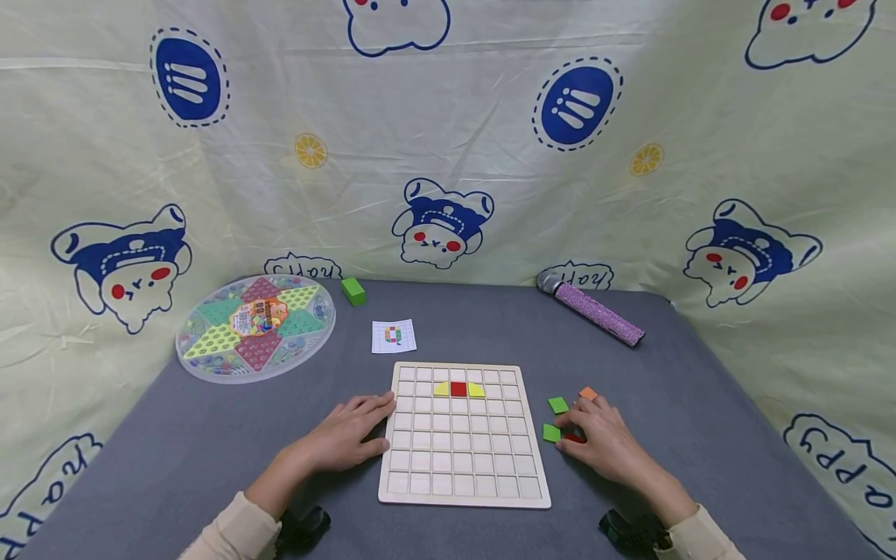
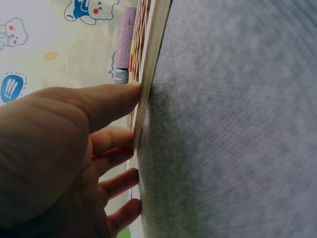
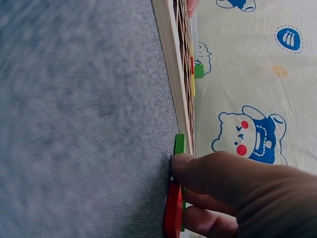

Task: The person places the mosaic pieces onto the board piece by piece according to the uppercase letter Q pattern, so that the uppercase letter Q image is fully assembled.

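A wooden grid board (image 1: 463, 445) lies in front of me, with a red square tile (image 1: 458, 389) between two yellow tiles (image 1: 476, 390) near its far edge. My left hand (image 1: 353, 432) rests against the board's left edge, its thumb and fingertips touching the wooden rim (image 2: 148, 74). To the right of the board, my right hand (image 1: 602, 435) pinches a green tile (image 1: 551, 433) at its right end, between thumb and index finger. A red tile (image 3: 173, 210) lies under that hand, mostly hidden from above. Another green tile (image 1: 558, 405) and an orange tile (image 1: 588, 393) are just beyond the fingers.
Behind the board lies a white card (image 1: 393, 336) with a small coloured pattern. A green block (image 1: 353, 292) stands farther back, beside a round star-patterned game board (image 1: 210, 362) at left. A purple glittery microphone (image 1: 598, 313) lies at back right. Patterned cloth hangs behind the grey table.
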Motion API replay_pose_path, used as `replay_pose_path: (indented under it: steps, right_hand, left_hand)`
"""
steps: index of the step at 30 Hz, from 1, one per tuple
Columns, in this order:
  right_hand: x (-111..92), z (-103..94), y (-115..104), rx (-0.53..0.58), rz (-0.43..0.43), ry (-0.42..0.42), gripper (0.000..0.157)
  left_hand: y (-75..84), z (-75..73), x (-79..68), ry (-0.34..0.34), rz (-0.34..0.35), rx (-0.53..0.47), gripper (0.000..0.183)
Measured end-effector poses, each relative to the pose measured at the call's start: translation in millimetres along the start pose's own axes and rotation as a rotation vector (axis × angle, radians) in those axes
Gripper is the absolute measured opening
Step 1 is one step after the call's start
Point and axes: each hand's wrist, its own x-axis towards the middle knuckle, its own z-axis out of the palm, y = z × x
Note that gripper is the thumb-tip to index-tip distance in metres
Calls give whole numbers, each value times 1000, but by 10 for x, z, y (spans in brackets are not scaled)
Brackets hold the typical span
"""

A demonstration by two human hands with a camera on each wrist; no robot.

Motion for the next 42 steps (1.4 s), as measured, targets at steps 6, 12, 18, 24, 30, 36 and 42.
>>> replay_pose_path:
  steps: [6, 12, 18, 24, 30, 36, 42]
  right_hand:
    - [12, -7, 7, 10, 3, 0, 19]
    - [43, -35, -42, 58, -19, 18, 19]
    - [141, -67, -155, 80, -66, 23, 19]
    - [281, -45, -280, 88, -125, 53, 19]
    - [424, -7, -387, 83, -163, 45, 20]
    - [543, 24, -470, 84, -165, 22, 20]
    - [627, 64, -523, 98, -187, 6, 21]
  left_hand:
    - [3, 1, 0, -1, -2, 0, 61]
    - [1, 4, 4, 2, -5, 7, 61]
    - [-8, 2, 2, -4, 2, 7, 61]
    - [-14, 2, 1, -7, 4, 2, 61]
    - [-17, 8, 10, -10, -6, 3, 62]
    - [-16, 6, 14, -1, -4, 7, 62]
    - [-11, 4, 11, 1, 0, 10, 61]
